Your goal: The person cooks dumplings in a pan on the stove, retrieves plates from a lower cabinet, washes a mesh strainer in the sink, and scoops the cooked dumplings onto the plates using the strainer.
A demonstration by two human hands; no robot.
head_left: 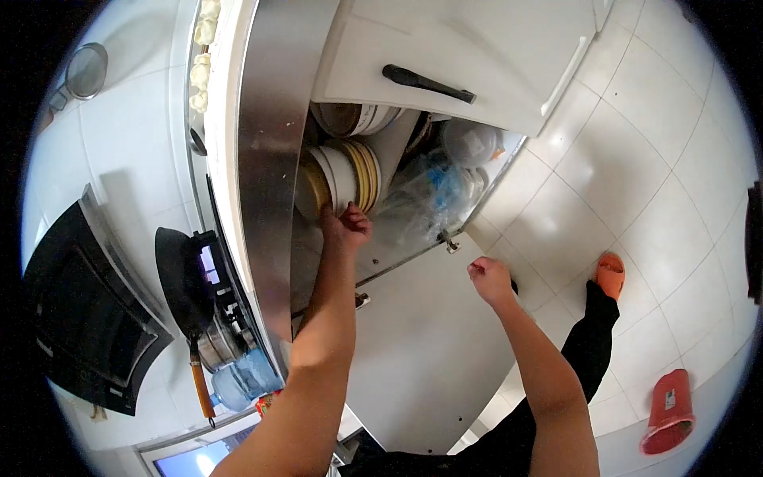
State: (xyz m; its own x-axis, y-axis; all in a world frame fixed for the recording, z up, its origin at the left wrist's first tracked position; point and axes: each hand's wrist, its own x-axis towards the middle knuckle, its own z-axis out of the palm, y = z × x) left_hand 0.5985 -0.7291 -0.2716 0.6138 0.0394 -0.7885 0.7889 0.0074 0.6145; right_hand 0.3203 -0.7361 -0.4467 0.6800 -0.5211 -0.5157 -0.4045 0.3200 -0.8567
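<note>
— Since the left hand [347, 224] is already inside the open cupboard [445, 56] at centre frame, how should it take those bowls [343, 176]?

— From the head view, its fingers are curled against the rim of the stacked bowls, which stand on edge in the upper middle of the picture, just under the steel edge of the surface [270, 119]. I'd judge a firm pinch on one rim best, drawing it straight out so the neighbours don't tip after it. The crinkled plastic bag [433, 195] lies just right of the stack, so keep the pull clear of it.

— And the right hand [488, 278]?

— Closed in a loose fist, holding nothing, out in front of the lower door [429, 350], right of centre. It could steady the stack if it shifts.

— Anything readable?

— No. The red container [668, 409] on the floor at lower right carries a pale label, but it is too small to read. The water bottle [242, 378] by the pan [179, 278] on the stove at left shows no legible text either.
</note>
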